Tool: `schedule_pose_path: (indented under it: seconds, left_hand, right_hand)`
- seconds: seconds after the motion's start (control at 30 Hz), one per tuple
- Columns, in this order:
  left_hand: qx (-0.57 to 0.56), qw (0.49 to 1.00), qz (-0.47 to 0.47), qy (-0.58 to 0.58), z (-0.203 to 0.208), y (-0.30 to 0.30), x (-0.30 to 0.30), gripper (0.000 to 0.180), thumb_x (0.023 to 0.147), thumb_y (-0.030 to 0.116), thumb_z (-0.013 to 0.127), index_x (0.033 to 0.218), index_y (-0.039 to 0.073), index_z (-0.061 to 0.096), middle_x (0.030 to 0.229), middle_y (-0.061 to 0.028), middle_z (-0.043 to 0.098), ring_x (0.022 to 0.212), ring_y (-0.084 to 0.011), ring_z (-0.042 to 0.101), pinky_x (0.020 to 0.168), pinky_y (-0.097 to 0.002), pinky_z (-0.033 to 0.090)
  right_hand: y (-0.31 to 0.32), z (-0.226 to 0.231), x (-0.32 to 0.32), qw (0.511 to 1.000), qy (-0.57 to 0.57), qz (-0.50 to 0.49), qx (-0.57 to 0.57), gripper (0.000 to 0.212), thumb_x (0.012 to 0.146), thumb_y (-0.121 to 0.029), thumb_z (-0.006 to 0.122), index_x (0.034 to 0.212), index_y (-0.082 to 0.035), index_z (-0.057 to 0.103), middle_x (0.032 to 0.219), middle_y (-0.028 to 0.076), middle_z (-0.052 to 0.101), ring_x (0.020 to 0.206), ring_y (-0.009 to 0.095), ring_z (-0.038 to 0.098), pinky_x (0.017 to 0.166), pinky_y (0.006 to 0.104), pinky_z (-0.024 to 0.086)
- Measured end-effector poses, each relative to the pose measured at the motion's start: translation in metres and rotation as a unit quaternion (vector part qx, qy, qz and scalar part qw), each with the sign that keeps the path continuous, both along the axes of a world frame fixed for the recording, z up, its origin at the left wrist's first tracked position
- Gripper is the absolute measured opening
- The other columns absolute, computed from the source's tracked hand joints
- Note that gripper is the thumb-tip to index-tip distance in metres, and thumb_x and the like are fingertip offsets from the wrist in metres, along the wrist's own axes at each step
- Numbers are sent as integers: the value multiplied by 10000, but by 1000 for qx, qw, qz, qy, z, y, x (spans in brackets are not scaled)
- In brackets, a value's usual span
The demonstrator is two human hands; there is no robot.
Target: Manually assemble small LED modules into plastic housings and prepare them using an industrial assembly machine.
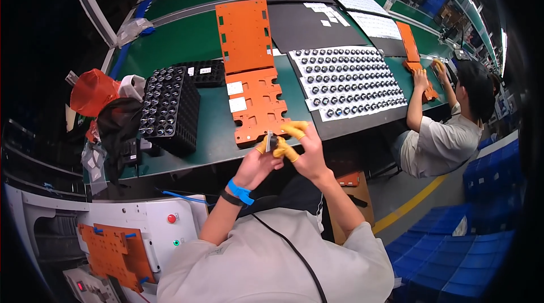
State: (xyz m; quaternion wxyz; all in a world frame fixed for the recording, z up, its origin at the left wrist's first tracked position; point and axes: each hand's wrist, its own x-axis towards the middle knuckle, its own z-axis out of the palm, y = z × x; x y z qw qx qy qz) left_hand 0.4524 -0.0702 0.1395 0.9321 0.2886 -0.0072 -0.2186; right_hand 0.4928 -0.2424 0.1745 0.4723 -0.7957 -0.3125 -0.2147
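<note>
Just in front of the orange fixture, I hold a small dark part with a pale flat edge (271, 141) between both hands. My left hand (255, 164), with a yellow finger cover and a blue wrist strap, pinches it from the left. From the other side my right hand (306, 153), also in yellow finger covers, closes its fingers on it. Fingers hide much of the part, so its exact kind cannot be made out. The orange fixture (258, 115) lies with its lid (245, 37) folded back, and two white square pieces (236, 95) rest at its left side.
White sheets with rows of small black round parts (348, 79) lie to the right. A stack of black cell trays (181, 116) stands left, beside an orange bag (93, 93). Farther right, a co-worker (447, 127) handles another orange fixture (415, 66). Blue bins (447, 252) fill the lower right.
</note>
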Motion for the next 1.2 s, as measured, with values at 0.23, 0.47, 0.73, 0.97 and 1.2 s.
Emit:
schedule_pose_path:
  seconds: [0.23,0.47,0.73,0.97,1.2]
  left_hand:
    - [61,998,9,-7,0,-13,-3,368,1115,343,311,1217,94,563,1019,-8,591,835,-138,530,768,-308,442]
    - [278,954,74,-81,-33,-11,-10,347,1100,222,395,1257,0,609,915,-11,602,803,-100,559,759,-265,483]
    - [326,923,141,-146,-26,12,-19,404,1102,208,403,1332,-36,627,1089,-68,713,780,-68,543,753,-221,467]
    - [356,911,174,-114,-24,30,-23,454,1118,241,324,1324,-34,620,1063,-101,692,834,-117,580,826,-259,498]
    - [347,908,213,-104,-15,35,-25,387,1090,185,397,1299,-25,644,1031,-70,712,783,-82,564,758,-234,472]
  right_hand:
    - [-4,-4,-12,996,-41,-22,-71,350,717,-93,814,1046,-31,713,1078,109,663,952,337,616,800,424,532]
    - [-22,-9,-3,998,-38,-23,-39,320,731,-44,819,1030,-31,705,1032,123,676,908,336,661,753,401,554]
    - [-77,-47,55,956,9,-255,-146,238,839,-110,761,1057,-46,692,987,125,650,943,324,633,800,431,530]
    - [-80,-76,80,942,10,-272,-195,257,786,-133,799,987,-17,688,964,136,627,949,336,582,853,438,481]
    - [-79,-72,83,923,-10,-300,-239,272,774,-150,817,988,-21,709,1000,127,617,999,321,559,875,432,451]
